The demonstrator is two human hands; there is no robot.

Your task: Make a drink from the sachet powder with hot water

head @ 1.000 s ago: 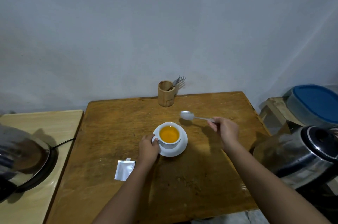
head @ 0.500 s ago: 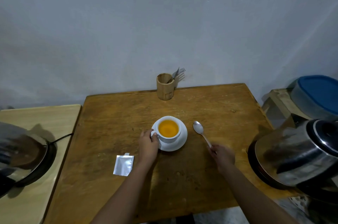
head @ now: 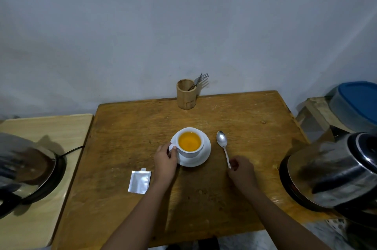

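Sachet (head: pixel 140 182): flat, silvery foil rectangle

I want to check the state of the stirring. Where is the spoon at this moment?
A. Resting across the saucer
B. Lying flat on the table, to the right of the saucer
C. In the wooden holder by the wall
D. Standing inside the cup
B: the spoon lies flat on the table, apart from the saucer; the right hand is at its handle end.
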